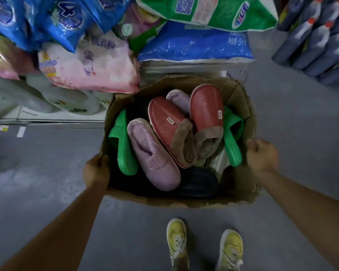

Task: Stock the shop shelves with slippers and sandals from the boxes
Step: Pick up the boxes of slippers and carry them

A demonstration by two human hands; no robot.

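As slippers (155,151) fill the cardboard box (184,200), the left hand (95,170) grips one rim; the right hand (261,154) grips the other.

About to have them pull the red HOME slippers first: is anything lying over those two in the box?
Nothing visible lies over them. Both red HOME slippers sit on top of the pile in the cardboard box, over the purple and green ones. Left hand and right hand both grip the box's rim.
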